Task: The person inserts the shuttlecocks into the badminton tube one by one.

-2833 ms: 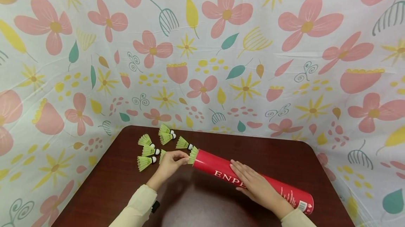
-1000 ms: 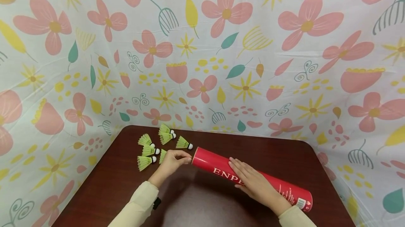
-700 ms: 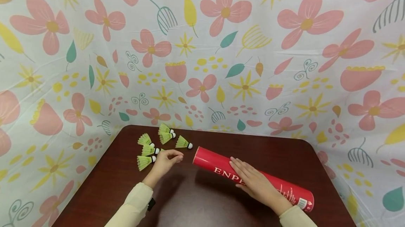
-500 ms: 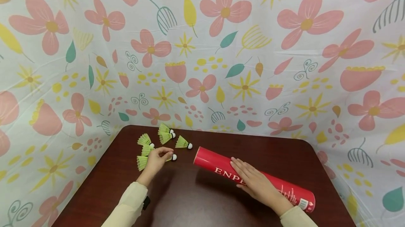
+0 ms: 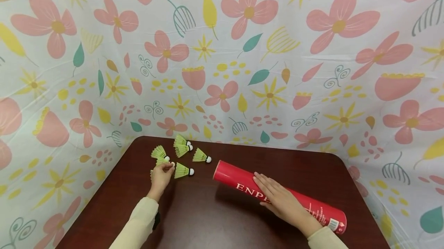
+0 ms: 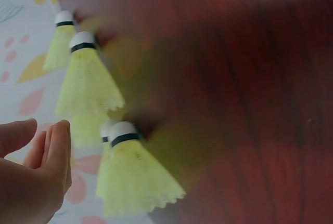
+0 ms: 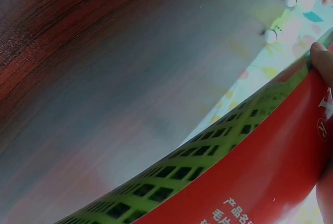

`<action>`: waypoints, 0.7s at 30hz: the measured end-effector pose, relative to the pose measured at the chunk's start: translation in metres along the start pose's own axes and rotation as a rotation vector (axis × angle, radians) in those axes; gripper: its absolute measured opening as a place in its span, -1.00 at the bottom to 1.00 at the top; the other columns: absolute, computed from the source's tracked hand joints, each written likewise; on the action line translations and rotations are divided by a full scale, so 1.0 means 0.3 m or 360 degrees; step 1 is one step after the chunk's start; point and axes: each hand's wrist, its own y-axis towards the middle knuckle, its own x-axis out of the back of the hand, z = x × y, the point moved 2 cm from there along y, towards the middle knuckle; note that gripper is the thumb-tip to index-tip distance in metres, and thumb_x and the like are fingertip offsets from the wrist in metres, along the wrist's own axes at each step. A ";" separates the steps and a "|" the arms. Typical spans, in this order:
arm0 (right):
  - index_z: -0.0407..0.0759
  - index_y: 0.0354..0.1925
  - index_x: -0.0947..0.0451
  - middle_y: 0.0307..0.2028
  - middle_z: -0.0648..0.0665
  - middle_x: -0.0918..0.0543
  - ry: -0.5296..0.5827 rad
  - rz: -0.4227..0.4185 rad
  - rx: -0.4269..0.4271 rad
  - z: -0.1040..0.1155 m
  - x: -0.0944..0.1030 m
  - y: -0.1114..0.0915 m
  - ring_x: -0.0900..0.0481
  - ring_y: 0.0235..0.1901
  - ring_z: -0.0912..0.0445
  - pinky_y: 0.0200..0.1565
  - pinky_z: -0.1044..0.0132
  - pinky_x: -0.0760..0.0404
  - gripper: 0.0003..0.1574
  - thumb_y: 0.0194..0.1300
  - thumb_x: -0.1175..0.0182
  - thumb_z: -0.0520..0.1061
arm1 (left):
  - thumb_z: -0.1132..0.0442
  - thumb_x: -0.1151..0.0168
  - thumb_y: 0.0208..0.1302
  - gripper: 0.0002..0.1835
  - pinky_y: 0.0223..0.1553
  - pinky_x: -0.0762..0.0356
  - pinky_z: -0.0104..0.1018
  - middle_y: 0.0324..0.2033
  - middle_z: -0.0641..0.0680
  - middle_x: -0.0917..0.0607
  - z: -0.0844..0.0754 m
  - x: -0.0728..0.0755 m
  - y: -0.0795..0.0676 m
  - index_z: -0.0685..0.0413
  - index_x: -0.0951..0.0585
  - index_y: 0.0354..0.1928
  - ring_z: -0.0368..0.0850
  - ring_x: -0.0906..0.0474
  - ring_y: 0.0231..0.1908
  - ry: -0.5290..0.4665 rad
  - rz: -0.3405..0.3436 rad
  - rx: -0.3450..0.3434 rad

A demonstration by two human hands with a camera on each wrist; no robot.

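1. The red tube (image 5: 237,178) is slantwise over the table (image 5: 222,227), one end toward the shuttlecocks (image 5: 182,170), the barcode end toward the lower right. Whether it touches the tabletop, I cannot tell.
2. The right hand (image 5: 282,202) holds the tube near its middle, fingers laid together across the upper side and thumb spread along the near side. Its forearm comes in from the lower right, angled up and leftward.
3. The left hand (image 5: 160,180) reaches in among the shuttlecocks. Thumb and fingertips stand slightly apart in the left wrist view, nothing visible between them; contact with a shuttlecock cannot be told.
4. The shuttlecocks lie on their sides in a loose group at the table's far left, some partly hidden behind the left hand.
5. Cream sleeves (image 5: 136,224) cover both forearms.
6. A flowered cloth (image 5: 222,60) hangs behind the table.
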 end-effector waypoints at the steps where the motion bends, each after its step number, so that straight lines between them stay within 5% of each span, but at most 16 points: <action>1: -0.29 0.43 -0.13 0.41 -0.24 -0.22 0.0003 0.0006 -0.0003 0.000 0.001 0.000 -0.26 0.35 -0.06 0.41 0.36 0.12 -0.07 0.39 0.12 0.32 | 0.36 -0.24 0.29 -0.76 -0.21 -0.57 -0.04 -0.21 0.29 -0.70 0.007 -0.007 0.002 0.36 -0.65 -0.06 0.18 -0.63 -0.22 0.0000 0.0005 0.0013; 10: -0.27 0.44 -0.10 0.41 -0.24 -0.21 0.0010 0.0021 -0.0002 -0.001 -0.004 -0.004 -0.24 0.36 -0.05 0.41 0.37 0.14 -0.06 0.37 0.05 0.31 | 0.31 -0.30 0.25 -0.81 -0.42 -0.55 -0.18 -0.39 0.22 -0.69 0.037 -0.060 0.007 0.36 -0.69 -0.23 0.04 -0.59 -0.41 0.0067 0.0038 0.0074; 21: -0.30 0.42 -0.15 0.44 -0.20 -0.17 -0.0003 -0.0030 0.0033 -0.007 -0.005 -0.008 -0.28 0.33 -0.10 0.41 0.34 0.09 -0.09 0.41 0.16 0.31 | 0.34 -0.29 0.25 -0.84 -0.50 -0.49 -0.24 -0.42 0.23 -0.69 0.031 -0.053 -0.005 0.38 -0.70 -0.28 -0.01 -0.56 -0.49 0.0090 0.0010 0.0071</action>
